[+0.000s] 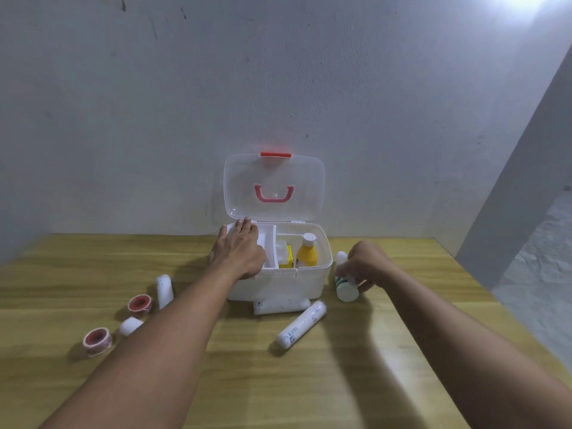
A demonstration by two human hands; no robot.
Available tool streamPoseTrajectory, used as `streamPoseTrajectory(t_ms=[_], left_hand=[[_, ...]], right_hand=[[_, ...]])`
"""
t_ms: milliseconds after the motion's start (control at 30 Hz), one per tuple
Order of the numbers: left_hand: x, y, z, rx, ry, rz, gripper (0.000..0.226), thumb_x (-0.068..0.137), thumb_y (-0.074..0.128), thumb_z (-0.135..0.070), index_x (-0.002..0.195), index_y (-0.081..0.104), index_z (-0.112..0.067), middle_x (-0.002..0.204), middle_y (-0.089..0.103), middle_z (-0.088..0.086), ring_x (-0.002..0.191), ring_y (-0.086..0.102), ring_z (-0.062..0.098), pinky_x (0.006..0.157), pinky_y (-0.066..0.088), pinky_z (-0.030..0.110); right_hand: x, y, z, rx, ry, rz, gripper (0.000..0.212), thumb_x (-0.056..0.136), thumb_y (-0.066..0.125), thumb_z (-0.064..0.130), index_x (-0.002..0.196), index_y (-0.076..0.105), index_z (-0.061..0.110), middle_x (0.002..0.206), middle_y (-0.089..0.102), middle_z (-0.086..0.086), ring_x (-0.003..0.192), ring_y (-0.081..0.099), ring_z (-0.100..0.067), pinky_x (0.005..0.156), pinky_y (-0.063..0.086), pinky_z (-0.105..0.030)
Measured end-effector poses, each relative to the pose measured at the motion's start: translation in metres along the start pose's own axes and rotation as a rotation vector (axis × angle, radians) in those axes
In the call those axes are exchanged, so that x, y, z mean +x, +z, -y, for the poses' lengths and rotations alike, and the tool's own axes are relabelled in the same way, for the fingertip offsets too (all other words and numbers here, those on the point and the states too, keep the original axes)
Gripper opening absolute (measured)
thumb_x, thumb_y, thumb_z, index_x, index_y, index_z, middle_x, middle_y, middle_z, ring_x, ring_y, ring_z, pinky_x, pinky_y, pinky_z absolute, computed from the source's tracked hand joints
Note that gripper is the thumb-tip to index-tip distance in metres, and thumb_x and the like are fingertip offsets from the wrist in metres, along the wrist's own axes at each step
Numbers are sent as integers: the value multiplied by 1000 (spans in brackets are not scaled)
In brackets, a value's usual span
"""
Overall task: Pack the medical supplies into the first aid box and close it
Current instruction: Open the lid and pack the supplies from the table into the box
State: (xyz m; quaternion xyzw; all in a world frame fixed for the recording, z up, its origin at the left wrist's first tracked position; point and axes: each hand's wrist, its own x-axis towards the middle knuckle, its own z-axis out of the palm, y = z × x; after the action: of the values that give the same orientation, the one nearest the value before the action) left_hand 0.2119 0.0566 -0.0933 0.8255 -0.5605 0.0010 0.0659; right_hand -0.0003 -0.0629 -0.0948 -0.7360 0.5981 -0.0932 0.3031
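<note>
Our left hand (240, 249) lay flat, fingers spread loosely, on the left rim of the first aid box (278, 281), covering part of its left compartment. Our right hand (368, 264) was curled around a white bottle (346, 287) just right of the box, fingers pinching it, the bottle tilted with its base toward us. The box stood open on the wooden table (340, 382), its clear lid (274, 187) upright against the wall. Inside we saw a yellow bottle (307, 253) with a white cap and a yellow packet (288, 258). In front of the box lay two long gauze rolls (301, 328). To the left were two shorter white rolls (164, 291) and two pink tape rolls (140, 304).
</note>
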Motion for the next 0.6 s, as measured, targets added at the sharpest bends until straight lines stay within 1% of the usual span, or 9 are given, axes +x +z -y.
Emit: streamPoseTrajectory(t_ms=[67,133,233,300,367,433,500,567,600], left_hand=[[0,0,0,-1,0,0,61,96,25,-24,152,5,-8,162,-1,7,150,-1,19,122,0,43],[1,2,1,-4,-1,0,61,97,25,-25,152,5,-9,162,0,7,150,-1,20,121,0,43],[2,3,1,-16,-2,-1,62,96,24,-31,152,6,-9,162,0,7,150,0,19,122,0,43],[2,5,2,-17,-5,-3,63,96,24,-34,152,7,-9,162,1,7,150,0,19,122,0,43],[3,4,2,-21,-9,-4,65,95,24,-35,152,7,-9,163,1,6,150,0,18,122,0,43],[4,4,2,-21,-10,-1,66,95,24,-37,152,7,-9,163,0,6,150,-1,17,122,0,43],[4,5,2,-24,-7,-5,67,94,25,-38,152,8,-9,163,1,6,150,-1,17,122,0,43],[4,5,3,-30,-7,-15,67,94,26,-37,152,10,-9,163,2,6,150,0,18,122,1,43],[4,6,4,-28,-7,-21,66,93,26,-36,152,11,-9,163,2,6,150,1,18,122,2,44]], right_hand=[[-1,-2,-2,69,18,-29,31,62,79,13,82,68,-7,82,72,-22,65,72,-36,55,60,-52],[-4,-9,0,128,-2,-108,36,61,79,14,88,64,-3,85,69,-19,68,71,-36,53,60,-51],[-11,-26,11,250,-78,-248,61,65,81,21,118,50,15,99,63,-15,77,70,-34,56,61,-48],[-18,-39,24,324,-176,-330,74,66,78,26,130,41,25,105,62,-15,79,69,-33,58,62,-47],[-29,-49,40,374,-316,-359,72,69,75,25,130,38,31,105,61,-16,81,68,-33,57,62,-46],[-44,-53,55,430,-442,-301,67,71,76,19,127,39,29,99,61,-16,81,68,-34,59,62,-48],[-58,-49,67,459,-514,-227,61,70,77,12,119,42,25,90,61,-11,80,69,-33,61,61,-51],[-64,-37,74,389,-554,-203,61,64,81,13,110,42,25,87,62,-4,80,68,-30,65,60,-52],[-67,-30,75,320,-572,-200,62,62,83,16,107,41,26,88,62,-2,81,67,-28,66,59,-49]])
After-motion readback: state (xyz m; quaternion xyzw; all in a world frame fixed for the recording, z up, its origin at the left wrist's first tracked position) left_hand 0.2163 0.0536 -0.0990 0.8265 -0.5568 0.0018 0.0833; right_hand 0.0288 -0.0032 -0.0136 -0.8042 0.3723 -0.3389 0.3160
